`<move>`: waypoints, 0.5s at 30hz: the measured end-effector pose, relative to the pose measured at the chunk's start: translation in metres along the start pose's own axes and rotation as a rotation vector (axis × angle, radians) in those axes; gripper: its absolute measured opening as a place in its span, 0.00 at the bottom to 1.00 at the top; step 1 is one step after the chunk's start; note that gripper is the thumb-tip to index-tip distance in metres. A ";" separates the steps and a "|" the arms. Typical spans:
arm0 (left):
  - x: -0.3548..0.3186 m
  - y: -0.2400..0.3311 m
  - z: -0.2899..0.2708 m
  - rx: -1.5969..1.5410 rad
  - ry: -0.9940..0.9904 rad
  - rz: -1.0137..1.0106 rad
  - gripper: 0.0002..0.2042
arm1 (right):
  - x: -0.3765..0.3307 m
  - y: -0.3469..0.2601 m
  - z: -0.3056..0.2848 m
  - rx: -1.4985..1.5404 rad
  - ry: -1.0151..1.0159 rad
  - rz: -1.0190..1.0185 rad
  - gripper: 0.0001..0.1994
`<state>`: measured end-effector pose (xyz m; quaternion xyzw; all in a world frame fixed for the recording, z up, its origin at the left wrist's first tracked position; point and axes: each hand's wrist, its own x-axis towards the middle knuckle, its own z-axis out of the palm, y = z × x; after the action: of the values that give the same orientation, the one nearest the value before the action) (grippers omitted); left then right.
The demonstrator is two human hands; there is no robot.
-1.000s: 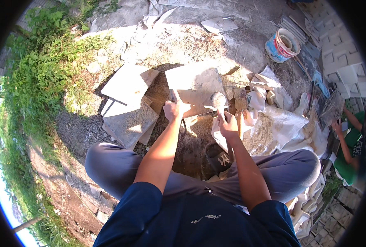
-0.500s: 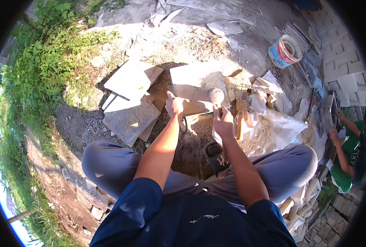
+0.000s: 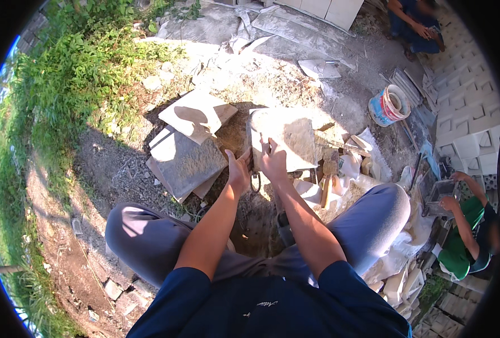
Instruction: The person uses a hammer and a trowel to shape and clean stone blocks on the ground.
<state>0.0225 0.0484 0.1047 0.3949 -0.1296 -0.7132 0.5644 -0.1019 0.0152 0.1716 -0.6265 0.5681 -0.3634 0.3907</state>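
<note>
- The left hand (image 3: 239,170) is at the near left edge of a grey stone slab (image 3: 286,138); its fingers are spread apart and reach up along that edge, and whether they actually grip it cannot be told.
- The right hand (image 3: 273,163) lies on the slab's near edge with its fingers curled onto the stone, clamped on it.
- The slab stands in the middle of the scene on bare earth, tilted, just beyond a dug hollow (image 3: 255,219) between the person's knees.
- To the left of the slab lie two more flat slabs: a large dark one (image 3: 185,163) near and a paler one (image 3: 196,112) farther off, overlapping it.
- Just right of the held slab, a wooden-handled tool (image 3: 327,180) lies among pale broken stone pieces (image 3: 368,163).
- Far right stands a red and blue bucket (image 3: 389,105).
- A trowel (image 3: 319,69) rests on the ground beyond the slab.
- Grass (image 3: 64,73) covers the far left side.
- At the right edge a second person in a green top (image 3: 464,248) handles a small box (image 3: 440,191).
</note>
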 end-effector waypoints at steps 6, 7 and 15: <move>-0.009 0.002 -0.012 -0.047 -0.033 -0.082 0.60 | -0.015 -0.006 -0.003 -0.114 -0.004 0.209 0.22; -0.013 0.003 -0.016 -0.031 -0.020 -0.087 0.62 | -0.017 -0.010 -0.005 -0.100 -0.011 0.160 0.22; -0.021 -0.001 -0.002 0.017 0.129 -0.118 0.60 | -0.061 0.019 -0.014 -0.153 0.028 0.132 0.28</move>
<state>0.0243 0.0685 0.1120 0.4517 -0.0754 -0.7171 0.5254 -0.1284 0.0736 0.1599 -0.6105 0.6397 -0.3010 0.3570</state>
